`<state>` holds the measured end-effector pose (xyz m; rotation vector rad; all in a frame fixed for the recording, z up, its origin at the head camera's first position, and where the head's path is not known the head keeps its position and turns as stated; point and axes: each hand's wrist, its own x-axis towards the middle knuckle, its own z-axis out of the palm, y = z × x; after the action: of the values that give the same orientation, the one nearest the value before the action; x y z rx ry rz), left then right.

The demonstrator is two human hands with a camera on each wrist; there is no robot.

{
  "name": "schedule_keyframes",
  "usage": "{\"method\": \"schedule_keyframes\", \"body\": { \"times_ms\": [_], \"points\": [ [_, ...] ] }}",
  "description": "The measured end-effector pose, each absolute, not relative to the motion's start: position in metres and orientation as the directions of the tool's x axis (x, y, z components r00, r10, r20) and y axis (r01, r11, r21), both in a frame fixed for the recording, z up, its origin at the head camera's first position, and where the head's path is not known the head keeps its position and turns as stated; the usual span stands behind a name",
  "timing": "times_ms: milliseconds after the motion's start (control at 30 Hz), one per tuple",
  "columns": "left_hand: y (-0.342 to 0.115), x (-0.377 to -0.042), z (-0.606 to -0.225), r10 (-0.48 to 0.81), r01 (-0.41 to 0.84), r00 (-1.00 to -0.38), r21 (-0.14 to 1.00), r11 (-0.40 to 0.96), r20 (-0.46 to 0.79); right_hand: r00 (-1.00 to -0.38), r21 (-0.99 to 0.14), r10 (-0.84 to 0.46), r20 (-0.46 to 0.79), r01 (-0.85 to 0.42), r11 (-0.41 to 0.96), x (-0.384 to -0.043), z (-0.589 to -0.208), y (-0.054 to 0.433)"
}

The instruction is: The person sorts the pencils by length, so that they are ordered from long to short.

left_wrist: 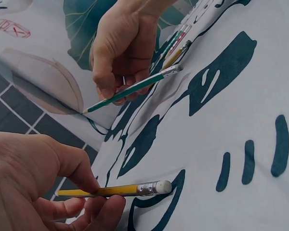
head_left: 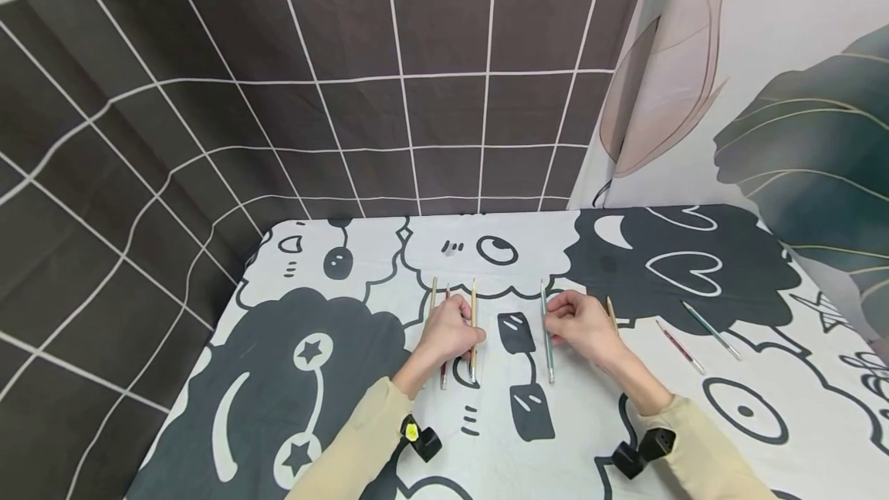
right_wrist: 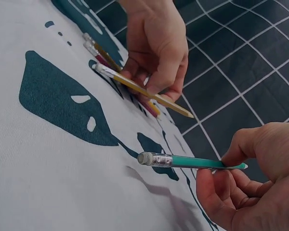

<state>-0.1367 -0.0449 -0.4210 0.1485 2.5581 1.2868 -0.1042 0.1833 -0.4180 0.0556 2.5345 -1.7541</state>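
Note:
My left hand (head_left: pixel 447 330) pinches a yellow pencil (left_wrist: pixel 120 190) between thumb and fingers, its white eraser end toward me. To the right, my right hand (head_left: pixel 586 326) pinches a green pencil (right_wrist: pixel 197 162), eraser also toward me and tip pointing away. Both pencils stand roughly parallel, a short way apart, over the patterned cloth. Beside and partly under the left hand lie a red pencil (head_left: pixel 444 376) and another yellow pencil (head_left: pixel 434 293). Just right of the right hand is a further yellow pencil (head_left: pixel 611 311), partly hidden by that hand.
Farther right on the black-and-white cloth (head_left: pixel 583 461) lie a red pencil (head_left: pixel 681 347) and a second green pencil (head_left: pixel 711 329). A dark gridded curtain (head_left: pixel 444 114) hangs behind and to the left. A leaf-printed hanging (head_left: pixel 819 137) borders the right side.

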Motion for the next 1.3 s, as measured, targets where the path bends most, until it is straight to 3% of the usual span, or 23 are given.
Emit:
{"method": "schedule_keyframes", "body": {
  "times_ms": [933,1300],
  "points": [
    [-0.048,-0.135,-0.417,0.23,0.09,-0.967,0.691,0.717,-0.112,-0.996,-0.941,-0.038,-0.081,0.064,0.331,-0.11,-0.425,0.154],
    [-0.053,-0.136,-0.417,0.217,0.07,-0.969,0.705,0.706,-0.121,-0.995,-0.953,-0.032,-0.1,0.086,0.29,-0.112,-0.428,0.144]
  ]
}}
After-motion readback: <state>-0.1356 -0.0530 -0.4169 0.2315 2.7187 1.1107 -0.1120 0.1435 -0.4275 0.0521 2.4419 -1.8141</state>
